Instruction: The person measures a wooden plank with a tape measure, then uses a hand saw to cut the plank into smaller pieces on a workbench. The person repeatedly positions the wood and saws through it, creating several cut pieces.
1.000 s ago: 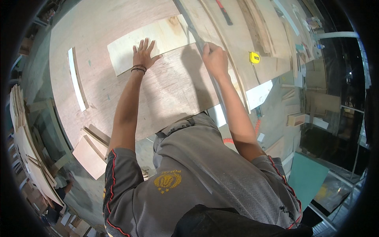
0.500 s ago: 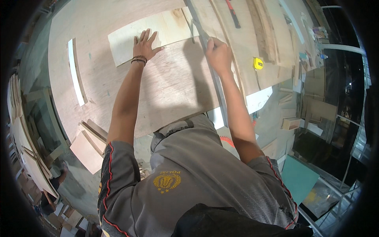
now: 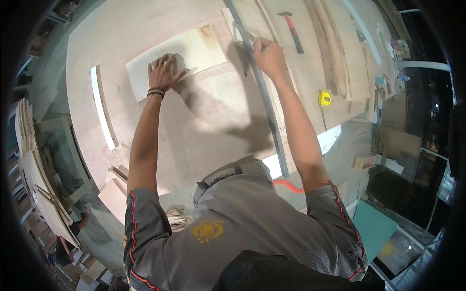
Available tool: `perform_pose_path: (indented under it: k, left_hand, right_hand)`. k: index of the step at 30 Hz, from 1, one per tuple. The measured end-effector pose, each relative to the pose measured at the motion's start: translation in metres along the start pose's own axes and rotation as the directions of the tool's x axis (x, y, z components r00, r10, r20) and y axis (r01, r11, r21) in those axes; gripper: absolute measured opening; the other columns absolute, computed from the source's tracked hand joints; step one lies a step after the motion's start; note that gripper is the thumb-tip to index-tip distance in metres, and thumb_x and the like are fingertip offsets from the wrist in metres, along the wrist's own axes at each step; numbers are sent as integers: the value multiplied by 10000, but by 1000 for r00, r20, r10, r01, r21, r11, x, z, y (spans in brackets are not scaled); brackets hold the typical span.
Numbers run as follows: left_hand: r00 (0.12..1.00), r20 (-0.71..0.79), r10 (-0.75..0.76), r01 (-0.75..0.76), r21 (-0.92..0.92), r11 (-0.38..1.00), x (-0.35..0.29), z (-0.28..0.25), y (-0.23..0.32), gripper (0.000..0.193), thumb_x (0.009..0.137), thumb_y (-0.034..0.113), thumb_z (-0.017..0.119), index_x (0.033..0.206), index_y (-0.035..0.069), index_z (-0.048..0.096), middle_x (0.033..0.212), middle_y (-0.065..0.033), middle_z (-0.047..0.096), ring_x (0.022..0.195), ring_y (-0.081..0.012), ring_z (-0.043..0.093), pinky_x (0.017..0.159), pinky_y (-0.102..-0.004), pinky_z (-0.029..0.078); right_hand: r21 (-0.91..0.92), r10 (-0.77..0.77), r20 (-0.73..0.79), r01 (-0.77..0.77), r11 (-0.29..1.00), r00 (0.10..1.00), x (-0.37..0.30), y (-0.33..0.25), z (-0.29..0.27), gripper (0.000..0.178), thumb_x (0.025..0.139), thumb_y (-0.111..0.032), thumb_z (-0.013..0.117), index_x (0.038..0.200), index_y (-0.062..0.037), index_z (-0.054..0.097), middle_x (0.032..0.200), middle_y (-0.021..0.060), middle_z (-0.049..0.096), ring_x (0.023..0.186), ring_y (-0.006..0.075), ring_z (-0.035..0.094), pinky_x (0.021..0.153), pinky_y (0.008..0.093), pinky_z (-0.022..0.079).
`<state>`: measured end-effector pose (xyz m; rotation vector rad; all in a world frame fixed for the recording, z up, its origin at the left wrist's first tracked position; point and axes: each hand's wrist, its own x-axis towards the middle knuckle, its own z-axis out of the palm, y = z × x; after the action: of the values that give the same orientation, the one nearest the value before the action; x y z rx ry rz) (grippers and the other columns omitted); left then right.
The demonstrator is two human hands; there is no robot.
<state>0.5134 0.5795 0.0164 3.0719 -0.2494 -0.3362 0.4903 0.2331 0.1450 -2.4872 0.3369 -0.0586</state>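
Note:
My left hand (image 3: 164, 72) lies flat, fingers spread, on a pale rectangular wood board (image 3: 204, 51) resting on a large plywood sheet (image 3: 204, 121). My right hand (image 3: 268, 56) is closed on a small thin tool, too small to name, pressed against a long grey metal straightedge (image 3: 267, 111) that runs from the near edge of the sheet to its far end. The board's right end lies close to the straightedge.
A red-handled hammer (image 3: 292, 31), a yellow tape measure (image 3: 324, 98) and long wood strips (image 3: 335, 53) lie right of the straightedge. A narrow white strip (image 3: 103, 114) lies at the left. Stacked boards (image 3: 34, 160) lean at far left. An orange coiled hose (image 3: 289, 185) hangs below the bench edge.
Both hands have reached farther away from me across the sheet. The left hand went from the big sheet onto the pale board; the right slid farther along the straightedge.

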Motion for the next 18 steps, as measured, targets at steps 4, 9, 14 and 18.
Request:
perform_pose_path:
  k: [4, 9, 14, 18]
  left_hand:
    - [944, -157, -289, 267, -150, 952, 32, 21, -54, 1052, 842, 891, 507, 1634, 220, 341, 1704, -102, 285, 1583, -310, 221, 1210, -737, 184]
    - [895, -176, -410, 379, -188, 906, 53, 29, -73, 1065, 818, 932, 474, 1601, 216, 381, 1701, -91, 270, 1587, -287, 200, 1167, -824, 80]
    - [857, -252, -450, 425, -148, 893, 10, 41, -64, 926, 865, 867, 509, 1532, 225, 472, 1627, -82, 381, 1552, -273, 283, 1147, -828, 73]
    - [866, -254, -430, 403, -153, 902, -34, 46, -56, 913, 852, 863, 537, 1507, 228, 488, 1596, -85, 414, 1541, -281, 300, 1140, -821, 93]
  right_hand:
    - [20, -37, 51, 36, 999, 998, 40, -25, 9, 376, 991, -363, 540, 1068, -89, 785, 968, 285, 739, 985, 490, 701, 900, 554, 550]
    - [-10, -87, 39, 87, 996, 995, 85, -45, 24, 374, 986, -349, 529, 1078, -95, 788, 982, 274, 743, 987, 474, 705, 906, 548, 552]
    - [-41, -185, 59, 188, 981, 981, 109, -80, 52, 367, 969, -339, 543, 1054, -82, 790, 964, 252, 751, 957, 460, 714, 897, 537, 561]
    - [54, -237, 99, 233, 971, 966, 90, -114, 78, 350, 960, -317, 546, 992, -78, 800, 928, 233, 756, 927, 438, 730, 874, 522, 573]
